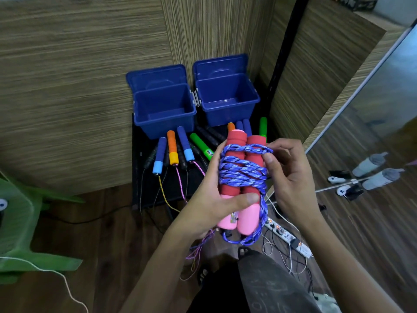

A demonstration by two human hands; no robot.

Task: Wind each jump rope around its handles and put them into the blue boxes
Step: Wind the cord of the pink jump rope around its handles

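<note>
left hand [211, 199]: fingers gripping red handles [242, 159] | right hand [287, 175]: fingers pinching blue rope [242, 172] wound round them | blue boxes [164, 109]: open, behind

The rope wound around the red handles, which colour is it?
The rope is blue-purple with lighter flecks, a braided pattern; the head view shows it.

Bkgd: far walls [79, 86] clad in striped wood-grain panels, meeting at a corner w/ a black vertical post [286, 64] to the right. Floor [108, 233]: dark wood planks. Right side: mirror panel [383, 123] w/ pale frame, reflecting floor. Near left: green plastic chair [20, 224], white cord [67, 288] trailing below it. Near right: white power strip [286, 236] on floor, indicator lit, several thin cables around it. Lighting dim, even.
</note>
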